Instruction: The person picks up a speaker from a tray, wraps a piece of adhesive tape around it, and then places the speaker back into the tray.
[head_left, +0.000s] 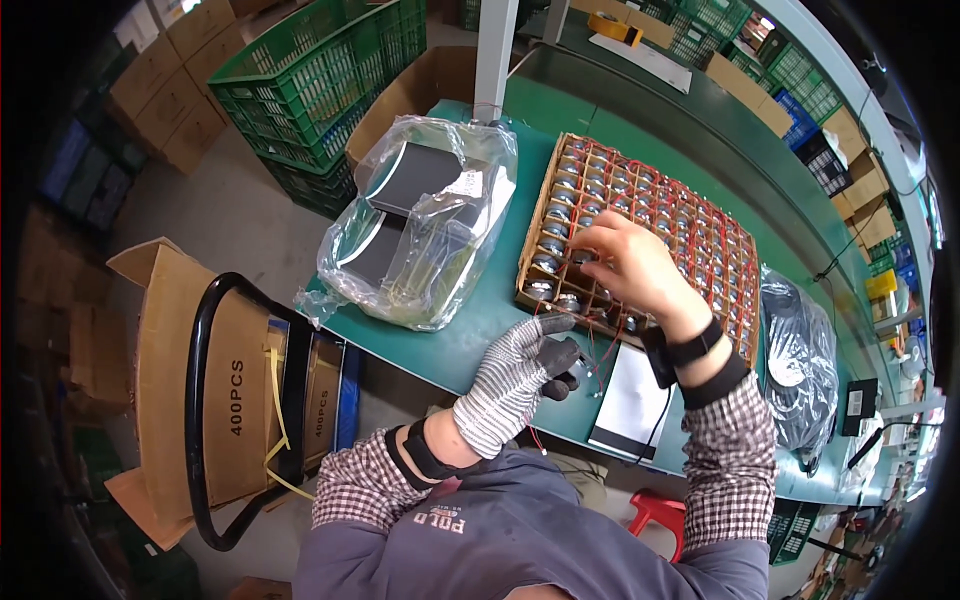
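A shallow cardboard box (549,190) with a grid of dividers stands on the bench, its cells holding small round metal parts with red and black wires that look like small speakers. My bare right hand (634,262) reaches over the box's near left part, thumb and fingers pinched at a cell around a dark part mostly hidden by them. In front of the box's near edge, my left hand (515,378), in a striped glove with dark fingertips, is closed on a small wired part. Red wires with a white connector hang below it; the part itself is largely covered.
Left of the box, a clear plastic bag (430,285) holds flat black pieces. A white sheet with a black edge (632,405) lies by my right forearm. Farther right sits another plastic-wrapped bundle (800,355). Green crates (320,90) and a trolley with cartons (235,390) stand leftward.
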